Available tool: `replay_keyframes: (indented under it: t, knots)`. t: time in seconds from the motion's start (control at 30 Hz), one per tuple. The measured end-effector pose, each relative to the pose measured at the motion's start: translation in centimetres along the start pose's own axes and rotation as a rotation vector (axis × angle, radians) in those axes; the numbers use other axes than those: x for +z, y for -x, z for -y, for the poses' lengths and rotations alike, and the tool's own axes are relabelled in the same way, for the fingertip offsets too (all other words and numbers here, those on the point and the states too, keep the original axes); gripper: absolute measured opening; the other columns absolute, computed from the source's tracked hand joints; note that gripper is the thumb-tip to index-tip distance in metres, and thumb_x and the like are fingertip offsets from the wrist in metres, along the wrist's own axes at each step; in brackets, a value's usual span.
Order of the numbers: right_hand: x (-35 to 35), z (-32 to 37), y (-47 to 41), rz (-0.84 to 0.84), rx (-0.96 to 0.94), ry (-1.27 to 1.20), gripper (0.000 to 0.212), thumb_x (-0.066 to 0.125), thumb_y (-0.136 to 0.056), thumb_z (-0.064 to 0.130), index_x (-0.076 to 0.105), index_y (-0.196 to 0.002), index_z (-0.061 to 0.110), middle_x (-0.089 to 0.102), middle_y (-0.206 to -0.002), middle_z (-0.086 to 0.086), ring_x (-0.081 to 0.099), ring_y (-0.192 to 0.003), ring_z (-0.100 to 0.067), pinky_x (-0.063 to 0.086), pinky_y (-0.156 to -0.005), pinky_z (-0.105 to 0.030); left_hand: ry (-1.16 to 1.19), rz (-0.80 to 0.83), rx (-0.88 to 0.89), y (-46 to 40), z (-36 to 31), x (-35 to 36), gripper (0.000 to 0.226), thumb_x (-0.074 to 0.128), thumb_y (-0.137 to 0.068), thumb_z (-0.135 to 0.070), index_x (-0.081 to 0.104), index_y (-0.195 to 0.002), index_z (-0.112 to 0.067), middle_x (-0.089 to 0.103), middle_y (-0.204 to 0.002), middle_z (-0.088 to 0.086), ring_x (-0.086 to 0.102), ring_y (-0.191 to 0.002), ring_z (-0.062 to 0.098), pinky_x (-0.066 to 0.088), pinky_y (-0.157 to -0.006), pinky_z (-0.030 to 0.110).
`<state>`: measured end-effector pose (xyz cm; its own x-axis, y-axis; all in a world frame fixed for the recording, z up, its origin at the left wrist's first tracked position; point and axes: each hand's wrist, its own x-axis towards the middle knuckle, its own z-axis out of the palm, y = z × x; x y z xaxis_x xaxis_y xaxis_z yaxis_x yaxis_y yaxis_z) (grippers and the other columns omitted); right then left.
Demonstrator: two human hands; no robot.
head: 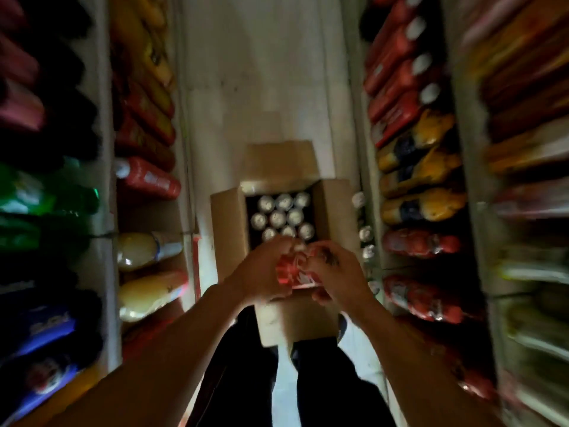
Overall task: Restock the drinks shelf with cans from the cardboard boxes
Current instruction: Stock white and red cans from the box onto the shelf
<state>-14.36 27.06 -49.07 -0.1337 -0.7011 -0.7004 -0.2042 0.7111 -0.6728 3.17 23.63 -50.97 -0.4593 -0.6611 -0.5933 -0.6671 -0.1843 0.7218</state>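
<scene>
- Red cans (292, 269) are up out of the cardboard box (229, 211), held just above its near end; blur hides how many.
- Left hand (261, 269) curls round them on one side, right hand (334, 272) wraps the other side.
- Inside the box, three rows of silver can tops (281, 215) are waiting, so by my reckoning plenty is left to shelve.
- Right of the box, a few can tops (365, 232) line the shelf edge.
- Further out, bottles (421, 208) fill the shelves either side, smeared by motion; labels are unreadable and the box's near end sits behind the hands.
</scene>
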Motion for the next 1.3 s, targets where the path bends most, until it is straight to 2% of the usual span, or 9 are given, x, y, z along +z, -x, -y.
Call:
replay_keyframes:
  t: [0.07, 0.17, 0.37, 0.5, 0.7, 0.77, 1.03, 1.17, 1.3]
  knots:
    - [-4.7, 6.5, 4.8, -0.064, -0.099, -0.037, 0.022, 0.071, -0.073, 0.038, 0.069, -0.093, 0.029, 0.072, -0.083, 0.007, 0.069, -0.074, -0.005, 0.052, -0.062, -0.018, -0.042, -0.008, 0.119, 1.6, -7.1, -2.9, 0.071, 0.088, -0.062, -0.024, 0.059, -0.127, -0.025, 0.068, -0.115, -0.009, 0.065, -0.106, 0.007, 0.051, -0.091, 0.028]
    - [-10.6, 14.1, 11.2, -0.106, -0.171, -0.044, 0.031, 0.067, -0.064, 0.048, 0.067, -0.092, 0.037, 0.071, -0.077, 0.004, 0.061, -0.050, 0.004, 0.041, -0.045, -0.008, -0.075, 0.012, 0.249, 4.2, -17.5, -6.1, 0.061, 0.087, -0.062, -0.032, 0.060, -0.117, -0.033, 0.066, -0.102, -0.024, 0.060, -0.094, -0.016, 0.050, -0.083, 0.022]
    - [-21.3, 25.8, 27.4, -0.382, -0.394, -0.097, 0.051, 0.082, -0.057, 0.040, 0.064, -0.105, 0.038, 0.073, -0.094, 0.011, 0.071, -0.084, -0.008, 0.058, -0.071, -0.031, -0.024, -0.070, 0.569, 11.9, -38.5, -9.8, 0.063, 0.090, -0.053, -0.029, 0.059, -0.104, -0.048, 0.069, -0.100, -0.013, 0.067, -0.093, 0.001, 0.053, -0.081, 0.024]
    - [-25.2, 28.3, 35.6, -0.627, -0.523, -0.139, 0.069, 0.097, -0.053, 0.028, 0.058, -0.109, 0.039, 0.068, -0.098, 0.035, 0.066, -0.091, 0.012, 0.049, -0.078, -0.008, 0.049, -0.016, 0.748, 15.5, -49.0, -9.3, 0.063, 0.088, -0.059, -0.009, 0.065, -0.116, -0.026, 0.073, -0.109, 0.003, 0.070, -0.103, 0.021, 0.056, -0.087, 0.049]
    - [-31.4, 28.0, 43.3, -1.014, -0.576, -0.172, 0.053, 0.091, -0.059, 0.043, 0.058, -0.100, 0.047, 0.071, -0.091, 0.031, 0.063, -0.089, 0.017, 0.049, -0.077, -0.007, -0.018, 0.068, 0.995, 19.7, -60.9, -4.5, 0.051, 0.085, -0.061, -0.019, 0.065, -0.106, -0.034, 0.074, -0.097, -0.007, 0.069, -0.092, 0.004, 0.056, -0.082, 0.031]
    - [-32.9, 27.1, 44.3, -1.052, -0.556, -0.192, 0.060, 0.088, -0.058, 0.052, 0.062, -0.110, 0.039, 0.074, -0.097, 0.017, 0.066, -0.091, 0.010, 0.055, -0.082, -0.018, -0.003, 0.111, 1.011, 19.3, -62.3, -2.9, 0.061, 0.085, -0.062, -0.031, 0.062, -0.118, -0.034, 0.072, -0.110, -0.007, 0.068, -0.104, 0.010, 0.056, -0.090, 0.038]
    - [-38.1, 21.0, 46.1, -1.225, -0.420, -0.159, 0.047, 0.090, -0.066, 0.021, 0.064, -0.103, 0.029, 0.065, -0.076, 0.023, 0.062, -0.068, 0.018, 0.044, -0.061, -0.003, -0.233, 0.282, 1.041, 17.7, -64.3, 4.9, 0.065, 0.077, -0.064, -0.044, 0.046, -0.120, -0.053, 0.068, -0.111, -0.013, 0.067, -0.103, 0.006, 0.057, -0.088, 0.032]
    - [-39.6, 18.3, 45.4, -1.211, -0.364, -0.164, 0.054, 0.093, -0.058, 0.033, 0.065, -0.103, 0.041, 0.073, -0.083, 0.016, 0.068, -0.077, 0.008, 0.058, -0.072, -0.025, -0.322, 0.341, 0.998, 16.9, -64.3, 7.0, 0.056, 0.076, -0.070, -0.041, 0.046, -0.117, -0.051, 0.067, -0.117, -0.010, 0.064, -0.109, 0.006, 0.054, -0.092, 0.031]
    - [-40.4, 17.1, 45.3, -1.199, -0.364, -0.217, 0.052, 0.091, -0.065, 0.017, 0.064, -0.108, 0.029, 0.066, -0.084, 0.022, 0.061, -0.072, 0.021, 0.046, -0.065, -0.006, -0.455, 0.362, 0.960, 16.1, -64.2, 7.9, 0.062, 0.068, -0.077, -0.043, 0.043, -0.134, -0.038, 0.062, -0.129, -0.010, 0.059, -0.119, 0.008, 0.050, -0.098, 0.032]
